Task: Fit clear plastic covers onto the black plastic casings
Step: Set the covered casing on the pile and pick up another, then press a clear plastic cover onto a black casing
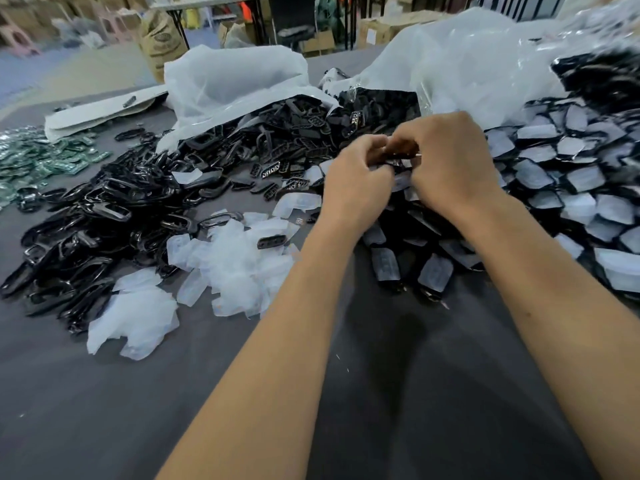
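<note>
Your left hand (353, 188) and right hand (453, 164) are bare: no gloves, rings or watch, forearms uncovered with no sleeves showing.

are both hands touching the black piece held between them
Touching. The head view shows the left hand and the right hand meeting over the heap, the fingertips of both pinching the small black casing between them.

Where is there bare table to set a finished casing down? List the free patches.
Free: the grey table nearest the person, left of the forearms, below the clear covers. Also between the forearms. Crowded: black casings left, covered casings right, both hands over the middle.
</note>
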The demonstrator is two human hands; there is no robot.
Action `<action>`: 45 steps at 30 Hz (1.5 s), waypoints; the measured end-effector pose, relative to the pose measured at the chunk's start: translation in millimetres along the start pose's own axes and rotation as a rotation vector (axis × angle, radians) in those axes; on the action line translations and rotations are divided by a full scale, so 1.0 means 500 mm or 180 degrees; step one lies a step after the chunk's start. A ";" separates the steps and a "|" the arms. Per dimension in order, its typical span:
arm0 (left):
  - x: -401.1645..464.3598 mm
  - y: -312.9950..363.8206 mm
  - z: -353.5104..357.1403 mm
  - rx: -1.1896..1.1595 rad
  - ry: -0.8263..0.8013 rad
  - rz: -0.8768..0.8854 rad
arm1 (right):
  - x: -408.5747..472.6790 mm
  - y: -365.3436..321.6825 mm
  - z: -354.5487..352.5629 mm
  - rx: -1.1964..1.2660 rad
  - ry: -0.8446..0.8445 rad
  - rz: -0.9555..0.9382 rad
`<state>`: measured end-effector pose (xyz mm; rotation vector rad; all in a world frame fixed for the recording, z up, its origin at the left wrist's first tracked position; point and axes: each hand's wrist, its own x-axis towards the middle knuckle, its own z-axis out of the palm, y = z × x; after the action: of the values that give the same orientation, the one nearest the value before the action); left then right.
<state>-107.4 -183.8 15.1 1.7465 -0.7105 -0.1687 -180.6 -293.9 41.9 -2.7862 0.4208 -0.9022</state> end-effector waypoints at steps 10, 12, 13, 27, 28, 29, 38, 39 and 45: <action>0.003 -0.013 -0.016 0.0742 -0.0032 0.0271 | 0.024 0.013 -0.016 -0.0311 -0.0760 0.0215; 0.000 -0.025 -0.043 0.0850 0.0160 0.0285 | 0.031 0.005 -0.019 -0.0279 -0.0806 0.0251; -0.001 -0.032 -0.060 0.0923 0.0248 0.0267 | 0.034 -0.001 -0.019 -0.0238 -0.0777 0.0274; -0.038 -0.128 -0.267 0.1763 0.0901 -0.0527 | 0.070 -0.206 0.195 -0.0019 -0.1288 -0.0558; -0.041 -0.133 -0.271 0.1768 0.0906 -0.0520 | 0.071 -0.213 0.210 -0.0129 -0.1356 -0.0668; -0.044 -0.137 -0.273 0.1796 0.0907 -0.0499 | 0.072 -0.218 0.221 -0.0209 -0.1397 -0.0744; -0.041 -0.173 -0.323 0.2635 0.1294 -0.0585 | 0.097 -0.220 0.258 -0.0203 -0.1280 -0.0524; -0.036 -0.178 -0.327 0.2783 0.1263 -0.0737 | 0.099 -0.221 0.258 -0.0153 -0.1261 -0.0469; 0.017 -0.177 -0.329 0.3226 0.0827 -0.0970 | 0.108 -0.225 0.262 0.0182 -0.1144 -0.0059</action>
<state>8.6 -40.2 -13.7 2.7760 -0.3263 0.2641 -37.1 -193.8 -4.7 -2.8191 0.3056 -0.3928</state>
